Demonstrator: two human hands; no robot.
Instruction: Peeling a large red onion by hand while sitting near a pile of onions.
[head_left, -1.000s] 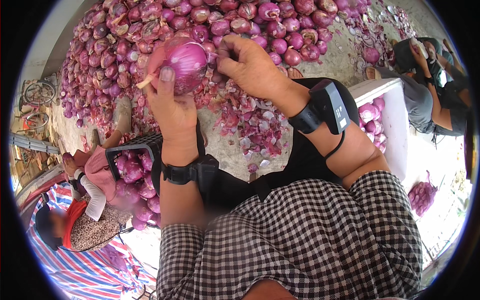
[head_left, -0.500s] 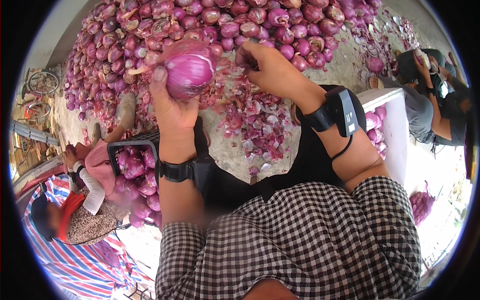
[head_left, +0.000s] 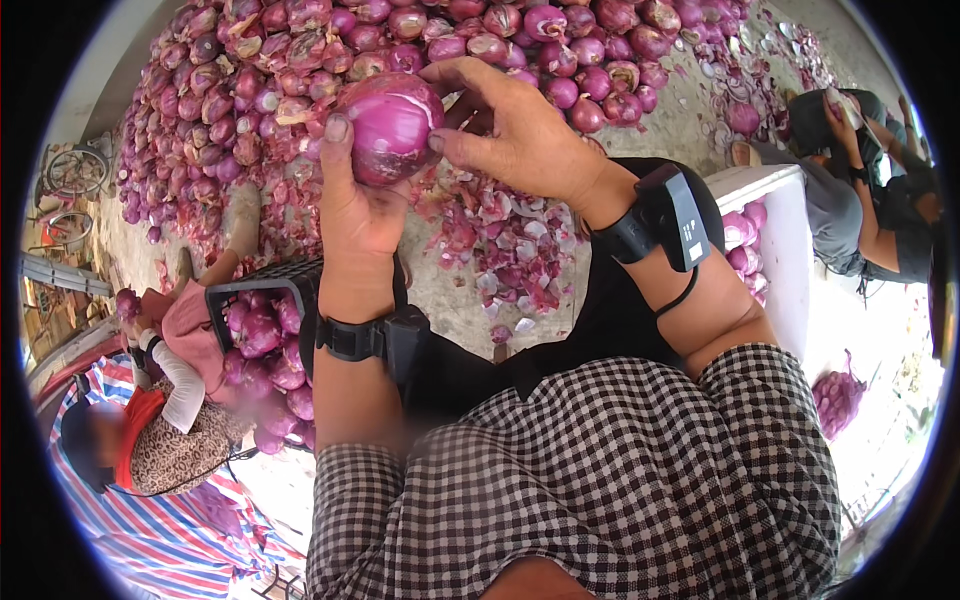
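A large red onion [head_left: 392, 130], its purple skin shiny, rests in my left hand [head_left: 362, 225], thumb up along its left side. My right hand [head_left: 520, 135] comes in from the right. Its thumb and index finger are bent against the onion's right side, and its other fingers curl partly out of sight. Just beyond both hands lies a big heap of red onions [head_left: 480, 48]. Below them, loose onion skins [head_left: 510, 245] litter the concrete floor between my knees.
By my left leg stands a dark crate [head_left: 262, 278] of onions; a white box [head_left: 790, 210] with onions is on my right. One person [head_left: 185, 390] sits at left holding an onion, another [head_left: 870, 200] at right. A filled net bag [head_left: 838, 400] lies at lower right.
My right hand has moved left from beside the onion onto its right side. The onion has turned in my left hand; its pale stem end no longer shows.
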